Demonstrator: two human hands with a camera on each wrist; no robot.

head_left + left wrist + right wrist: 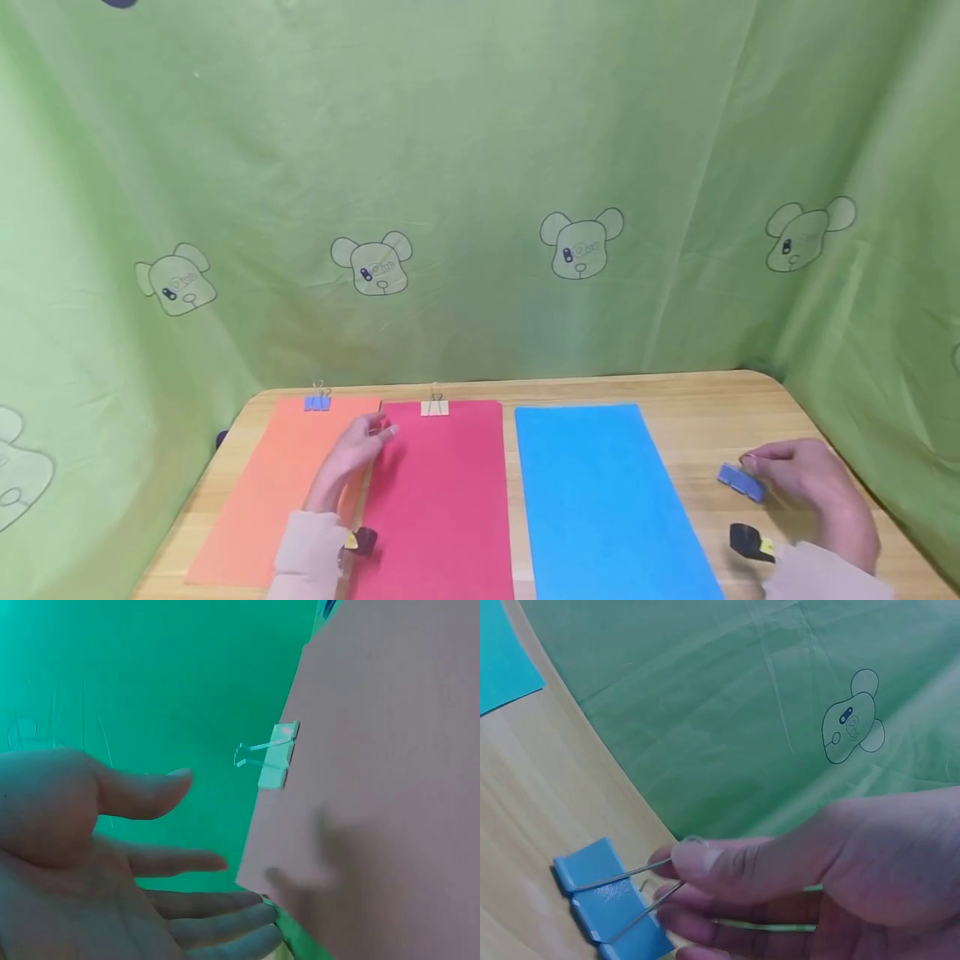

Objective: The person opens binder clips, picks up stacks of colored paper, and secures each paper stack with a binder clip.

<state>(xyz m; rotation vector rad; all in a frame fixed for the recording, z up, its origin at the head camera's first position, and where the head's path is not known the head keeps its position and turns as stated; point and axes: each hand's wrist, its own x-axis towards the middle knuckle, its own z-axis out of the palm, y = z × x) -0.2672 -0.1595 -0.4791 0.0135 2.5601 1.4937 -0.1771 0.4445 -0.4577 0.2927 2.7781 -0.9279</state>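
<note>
My right hand (806, 477) pinches the wire handles of a blue binder clip (741, 482) between thumb and fingers, at the right side of the table. In the right wrist view the blue clip's body (613, 900) points away from the fingertips. My left hand (360, 450) is over the seam between the orange sheet (247, 500) and the red sheet (442, 500), fingers relaxed, holding nothing. A pale binder clip (435, 407) grips the top edge of the red sheet. Another blue binder clip (317, 403) sits on the orange sheet's top edge.
A bright blue sheet (607, 500) lies right of the red one, with no clip on its top edge. The wooden table (712, 408) is bordered by a green curtain (480, 317) at the back and sides.
</note>
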